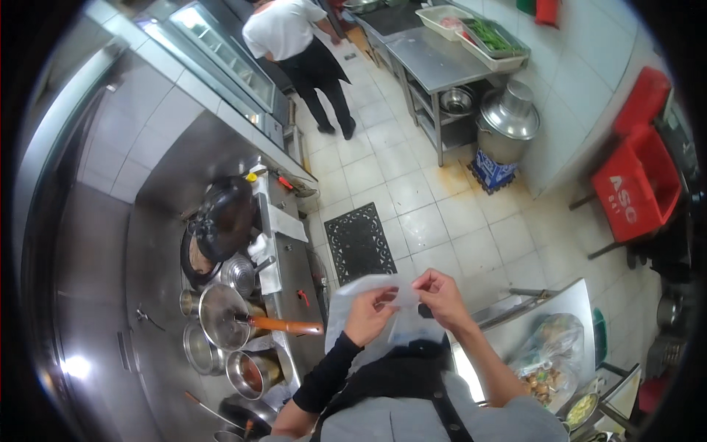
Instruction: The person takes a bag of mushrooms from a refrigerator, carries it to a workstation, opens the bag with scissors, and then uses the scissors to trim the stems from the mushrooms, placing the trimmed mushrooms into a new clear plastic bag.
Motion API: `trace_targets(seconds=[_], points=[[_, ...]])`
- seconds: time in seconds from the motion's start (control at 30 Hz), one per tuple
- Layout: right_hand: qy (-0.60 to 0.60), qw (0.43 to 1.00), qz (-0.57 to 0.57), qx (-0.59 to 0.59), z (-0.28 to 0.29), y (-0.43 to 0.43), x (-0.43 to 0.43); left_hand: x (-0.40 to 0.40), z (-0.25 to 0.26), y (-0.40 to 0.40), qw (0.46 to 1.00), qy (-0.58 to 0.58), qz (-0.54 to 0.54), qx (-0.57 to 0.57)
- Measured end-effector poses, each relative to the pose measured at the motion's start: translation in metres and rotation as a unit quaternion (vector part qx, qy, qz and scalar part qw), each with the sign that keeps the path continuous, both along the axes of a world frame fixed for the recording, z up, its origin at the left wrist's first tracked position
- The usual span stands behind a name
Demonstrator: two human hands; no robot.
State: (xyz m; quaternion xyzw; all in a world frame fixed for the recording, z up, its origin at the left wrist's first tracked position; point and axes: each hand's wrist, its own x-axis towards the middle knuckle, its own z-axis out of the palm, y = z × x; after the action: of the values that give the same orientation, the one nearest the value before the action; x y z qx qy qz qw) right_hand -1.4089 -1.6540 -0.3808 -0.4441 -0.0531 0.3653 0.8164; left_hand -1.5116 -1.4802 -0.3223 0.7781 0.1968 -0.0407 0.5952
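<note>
A thin translucent plastic bag (353, 295) hangs in front of my apron. My right hand (443, 301) pinches its upper edge between thumb and fingertips. My left hand (367, 317), below a black sleeve (331, 370), has its curled fingers at the bag's upper part, a short way left of the right hand. The fingertips are partly blurred against the film. Close to my left hand is the orange handle (287, 325) of a round strainer (223, 315), which lies across metal pots on the stove counter.
On the left counter stand a dark wok (229, 221) and a pot of red sauce (251, 378). A filled clear bag (552, 359) lies on a white table at right. A black mat (362, 243) lies on the tiles. A person (309, 61) stands farther off beside a steel table (431, 61).
</note>
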Motion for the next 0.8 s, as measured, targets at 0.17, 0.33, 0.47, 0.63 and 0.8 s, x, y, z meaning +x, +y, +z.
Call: trace_targets(seconds=[0.17, 0.33, 0.47, 0.63, 0.8], points=[[0.009, 0.999, -0.040, -0.023, -0.016, 0.023, 0.039, 0.070, -0.007, 0.013, 0.996, -0.010, -0.082, -0.045], [-0.040, 0.991, -0.060, -0.116, -0.004, 0.038, 0.067, 0.124, 0.006, 0.029, 0.992, 0.053, -0.105, -0.046], [-0.194, 0.945, -0.070, -0.255, -0.005, 0.046, 0.088, 0.157, -0.032, 0.044, 0.987, -0.050, -0.117, -0.097], [-0.223, 0.921, -0.115, -0.297, 0.011, 0.059, 0.108, 0.219, -0.071, 0.062, 0.972, -0.005, -0.191, -0.133], [-0.143, 0.929, -0.188, -0.283, 0.000, 0.077, 0.146, 0.275, -0.101, 0.097, 0.966, -0.039, -0.236, -0.094]])
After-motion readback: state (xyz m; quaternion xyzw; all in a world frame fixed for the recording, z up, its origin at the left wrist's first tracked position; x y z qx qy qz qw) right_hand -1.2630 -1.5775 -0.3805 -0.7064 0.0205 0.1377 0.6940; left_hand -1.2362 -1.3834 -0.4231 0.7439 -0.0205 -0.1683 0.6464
